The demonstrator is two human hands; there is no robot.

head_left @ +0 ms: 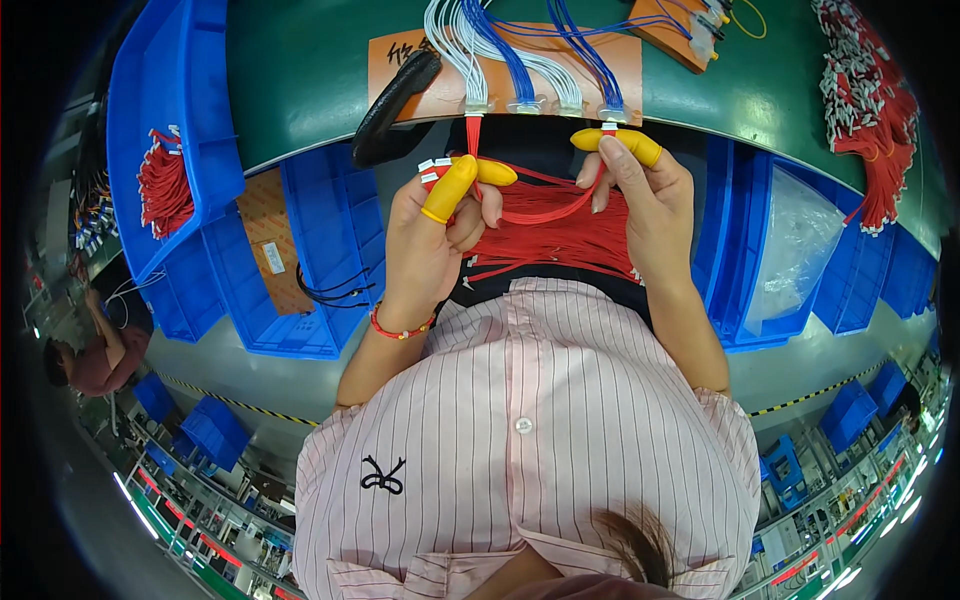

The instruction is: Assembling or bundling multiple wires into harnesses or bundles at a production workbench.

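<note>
My left hand (430,225), with yellow cots on thumb and forefinger, is closed on red wires with several white plugs (432,170) beside the thumb. Red wires (474,135) run from it up to a white connector (476,107) at the board's near edge. My right hand (650,195), wearing one yellow cot, pinches the end of a red wire (545,218) just below another connector (611,115); a white plug (609,126) shows above its forefinger. The wire loops between both hands. A bundle of red wires (560,245) lies across my lap.
An orange board (400,75) with white and blue cables sits on the green table (300,90). A black curved object (395,105) rests at its left. Blue bins (170,60) stand on both sides. Many red wires (880,150) hang at the right edge.
</note>
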